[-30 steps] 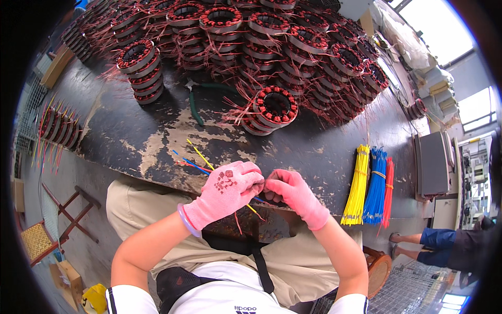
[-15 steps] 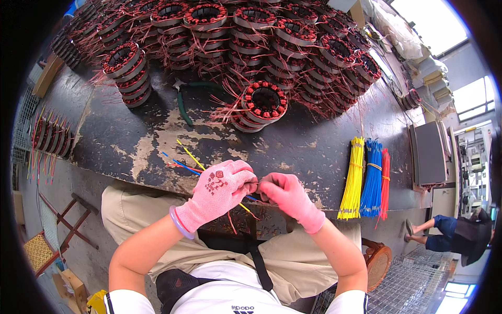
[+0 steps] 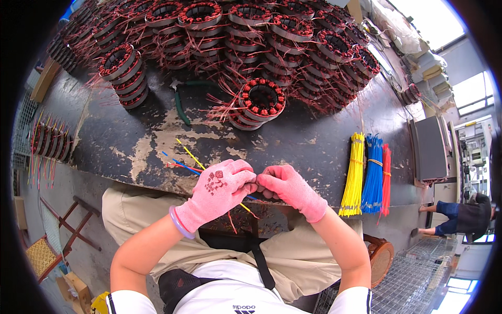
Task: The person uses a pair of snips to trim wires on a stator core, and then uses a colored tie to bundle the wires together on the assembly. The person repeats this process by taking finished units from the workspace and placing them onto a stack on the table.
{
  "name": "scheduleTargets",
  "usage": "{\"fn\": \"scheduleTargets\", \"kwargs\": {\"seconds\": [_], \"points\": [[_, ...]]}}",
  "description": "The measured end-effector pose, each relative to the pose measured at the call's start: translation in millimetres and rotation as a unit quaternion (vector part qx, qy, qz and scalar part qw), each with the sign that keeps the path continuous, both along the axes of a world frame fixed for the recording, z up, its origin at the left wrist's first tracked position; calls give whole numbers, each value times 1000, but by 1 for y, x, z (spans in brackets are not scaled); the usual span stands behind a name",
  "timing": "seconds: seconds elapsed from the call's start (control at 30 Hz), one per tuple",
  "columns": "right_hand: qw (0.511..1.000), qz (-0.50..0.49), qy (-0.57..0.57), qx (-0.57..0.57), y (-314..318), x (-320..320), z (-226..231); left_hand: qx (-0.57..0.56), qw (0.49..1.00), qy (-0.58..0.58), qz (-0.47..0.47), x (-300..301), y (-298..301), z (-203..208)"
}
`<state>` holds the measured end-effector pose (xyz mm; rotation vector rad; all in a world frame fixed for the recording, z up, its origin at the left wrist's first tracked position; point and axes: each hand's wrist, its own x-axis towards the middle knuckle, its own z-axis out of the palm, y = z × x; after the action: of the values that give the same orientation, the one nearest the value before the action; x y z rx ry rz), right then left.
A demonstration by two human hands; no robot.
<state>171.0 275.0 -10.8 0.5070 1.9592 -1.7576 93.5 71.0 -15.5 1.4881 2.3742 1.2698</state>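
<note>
My left hand point(image 3: 222, 186), in a pink knit glove, is closed around several thin wires. A yellow wire point(image 3: 188, 152), a blue wire point(image 3: 180, 163) and a red wire point(image 3: 183, 166) stick out beyond it toward the table, and other ends hang below its fingers. Touching the left fingertips, my right hand point(image 3: 294, 192), gloved the same way, is closed in a pinch. Whatever lies between its fingers is hidden. Both hands are over the table's near edge, above my lap. A stack of wound stators point(image 3: 261, 102) with loose red leads stands beyond them.
Bundles of yellow wires point(image 3: 354, 175), blue wires point(image 3: 373, 175) and red wires point(image 3: 386, 180) lie at the right. Green-handled pliers point(image 3: 181, 107) rest near a smaller stator stack point(image 3: 123, 76). Many stator stacks point(image 3: 246, 36) fill the table's back. A person point(image 3: 460, 217) is on the far right.
My right fingertips have closed in against the left ones, covering the small gap between them. My left hand still grips the wires in nearly the same place. The person at right has shifted.
</note>
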Motion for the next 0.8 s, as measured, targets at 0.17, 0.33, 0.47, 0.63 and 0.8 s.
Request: {"fn": "scheduleTargets", "kwargs": {"seconds": [0.17,0.33,0.47,0.63,0.8], "points": [[862,15,315,396,-11,21,18,4,1000,-16,6,0,-1,-3],[688,119,450,557,-8,22,4,2,1000,-8,13,1,1,-3],[679,61,494,540,-2,26,-6,-9,1000,-15,11,0,2,-1],[661,158,479,555,-3,24,-1,-7,1000,-27,13,0,1,2],[670,147,489,539,-2,19,-8,0,1000,-13,12,-1,1,-2]]}}
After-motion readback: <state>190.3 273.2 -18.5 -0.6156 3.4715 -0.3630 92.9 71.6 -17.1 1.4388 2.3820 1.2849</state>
